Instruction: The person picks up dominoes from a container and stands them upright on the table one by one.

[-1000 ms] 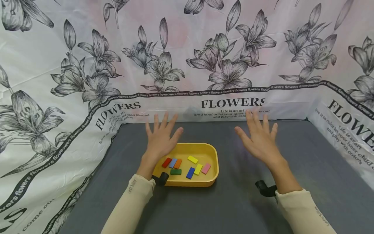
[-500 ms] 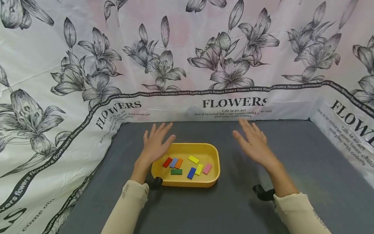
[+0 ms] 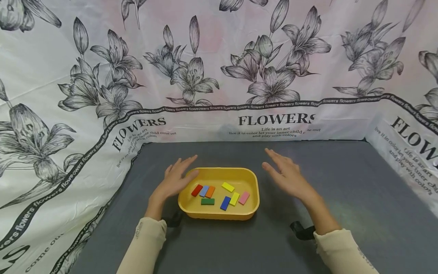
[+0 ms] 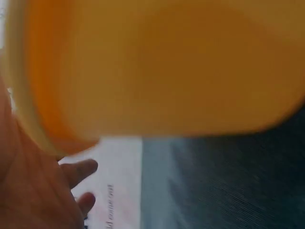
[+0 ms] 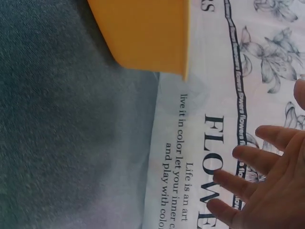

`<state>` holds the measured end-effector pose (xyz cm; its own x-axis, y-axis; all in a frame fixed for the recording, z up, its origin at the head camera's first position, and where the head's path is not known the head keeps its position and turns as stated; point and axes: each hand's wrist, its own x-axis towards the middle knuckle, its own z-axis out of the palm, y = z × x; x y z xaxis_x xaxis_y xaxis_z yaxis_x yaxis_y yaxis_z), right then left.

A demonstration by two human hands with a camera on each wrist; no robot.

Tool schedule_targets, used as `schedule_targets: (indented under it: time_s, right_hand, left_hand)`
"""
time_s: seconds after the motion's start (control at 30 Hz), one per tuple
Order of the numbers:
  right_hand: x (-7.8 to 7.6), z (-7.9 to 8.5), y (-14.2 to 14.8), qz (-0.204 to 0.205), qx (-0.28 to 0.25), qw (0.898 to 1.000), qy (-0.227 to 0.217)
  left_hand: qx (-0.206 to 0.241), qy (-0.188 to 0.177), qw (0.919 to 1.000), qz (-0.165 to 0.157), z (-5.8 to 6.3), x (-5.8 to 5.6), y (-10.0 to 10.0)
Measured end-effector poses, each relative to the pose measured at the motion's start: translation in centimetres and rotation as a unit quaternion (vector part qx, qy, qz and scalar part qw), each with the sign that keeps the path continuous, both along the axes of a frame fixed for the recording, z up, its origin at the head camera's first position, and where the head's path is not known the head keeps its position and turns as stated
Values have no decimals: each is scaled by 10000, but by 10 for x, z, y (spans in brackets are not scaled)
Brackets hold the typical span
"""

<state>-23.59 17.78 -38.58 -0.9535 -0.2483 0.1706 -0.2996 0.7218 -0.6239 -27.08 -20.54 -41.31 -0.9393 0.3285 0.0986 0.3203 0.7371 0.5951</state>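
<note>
A yellow tray (image 3: 219, 216) stands on the dark grey table, holding several small flat blocks: a red block (image 3: 196, 190), a light blue one, an orange block (image 3: 210, 191), a green block (image 3: 207, 201), a dark blue block (image 3: 225, 203), two yellow ones and a pink block (image 3: 244, 198). My left hand (image 3: 174, 179) hovers at the tray's left rim, fingers extended and holding nothing. To the right of the tray, apart from it, my right hand (image 3: 287, 175) is held up with fingers straight and nothing in them. In the left wrist view the tray's wall (image 4: 167, 71) fills the upper part.
Behind the table (image 3: 219, 247) hangs a white cloth (image 3: 205, 125) with printed flowers and lettering; it also runs along the left and right sides. A black strap piece (image 3: 302, 231) sticks out from the right wrist, and another from the left.
Both hands have come down and back toward the person. The left has shifted left, uncovering more of the tray's left end; the right has moved left toward the tray. The blocks lie unchanged.
</note>
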Motion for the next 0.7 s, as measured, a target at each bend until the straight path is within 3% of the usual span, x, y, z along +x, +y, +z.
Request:
schedule_targets:
  time_s: [0.23,0.47,0.7]
  right_hand:
    - [-1,-12,-6,336,-33,9992,213]
    - [-3,-22,-12,522,-253,9978,332]
    - [-5,-28,-22,1049,-128,9896,977]
  left_hand:
    - [267,-488,9984,-56,-19,-5,-7]
    - [660,-617,9957,-221,-33,-8,-13]
    - [1205,-792,9888,-387,-44,-10,-20]
